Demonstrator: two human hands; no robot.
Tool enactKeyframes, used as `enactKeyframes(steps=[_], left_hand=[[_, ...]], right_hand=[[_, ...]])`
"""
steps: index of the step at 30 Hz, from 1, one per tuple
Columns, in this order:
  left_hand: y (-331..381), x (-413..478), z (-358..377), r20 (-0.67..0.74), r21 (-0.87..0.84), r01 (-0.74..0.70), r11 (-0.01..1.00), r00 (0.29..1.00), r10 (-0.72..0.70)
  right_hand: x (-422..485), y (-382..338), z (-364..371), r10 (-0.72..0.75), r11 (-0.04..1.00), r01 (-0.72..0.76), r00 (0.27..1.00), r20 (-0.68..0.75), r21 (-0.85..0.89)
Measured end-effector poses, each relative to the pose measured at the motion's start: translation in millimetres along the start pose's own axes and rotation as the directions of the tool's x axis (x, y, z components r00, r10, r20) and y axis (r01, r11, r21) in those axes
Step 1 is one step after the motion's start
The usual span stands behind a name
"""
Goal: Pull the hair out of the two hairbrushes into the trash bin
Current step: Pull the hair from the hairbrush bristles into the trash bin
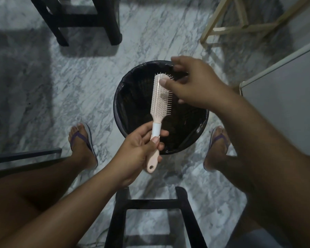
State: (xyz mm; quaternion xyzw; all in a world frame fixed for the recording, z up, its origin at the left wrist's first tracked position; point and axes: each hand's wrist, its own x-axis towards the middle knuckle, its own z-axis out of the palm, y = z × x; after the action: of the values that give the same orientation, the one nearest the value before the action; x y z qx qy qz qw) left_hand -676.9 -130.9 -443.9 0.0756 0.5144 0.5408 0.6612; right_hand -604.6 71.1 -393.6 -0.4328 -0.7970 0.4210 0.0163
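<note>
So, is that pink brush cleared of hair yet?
Not quite: a small greyish clump of hair sits among the hairbrush bristles, mid-head.

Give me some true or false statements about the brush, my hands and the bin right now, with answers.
1. The left hand grips the hairbrush by its handle. True.
2. The hairbrush is blue. False: it is pink.
3. The hairbrush is held over the trash bin. True.
4. The bin's liner is white. False: it is black.
5. The right hand rests on a knee. False: it is at the brush's head, thumb on the bristle side.
</note>
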Motion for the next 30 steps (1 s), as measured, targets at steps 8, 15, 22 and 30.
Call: enactKeyframes(steps=[8, 15, 22, 30], left_hand=[[-6, -3, 0, 0.008, 0.201, -0.027, 0.979, 1.000, 0.026], [-11, -4, 3, -0.041, 0.020, 0.113, 0.993, 0.993, -0.112], [-7, -1, -1, -0.059, 0.004, 0.057, 0.998, 0.997, -0.057], [-1, 0, -2, -0.075, 0.010, 0.009, 1.000, 0.997, -0.008]], right_hand=[[4, 1, -1, -0.136, 0.972, 0.121, 0.988, -0.066, -0.200], [6, -8, -20, -0.098, 0.995, 0.098, 0.982, -0.164, -0.007], [12, 2, -13, -0.073, 0.997, 0.074, 0.965, -0.251, -0.003], [7, 11, 18, 0.086, 0.988, -0.101, 0.988, 0.127, 0.116]])
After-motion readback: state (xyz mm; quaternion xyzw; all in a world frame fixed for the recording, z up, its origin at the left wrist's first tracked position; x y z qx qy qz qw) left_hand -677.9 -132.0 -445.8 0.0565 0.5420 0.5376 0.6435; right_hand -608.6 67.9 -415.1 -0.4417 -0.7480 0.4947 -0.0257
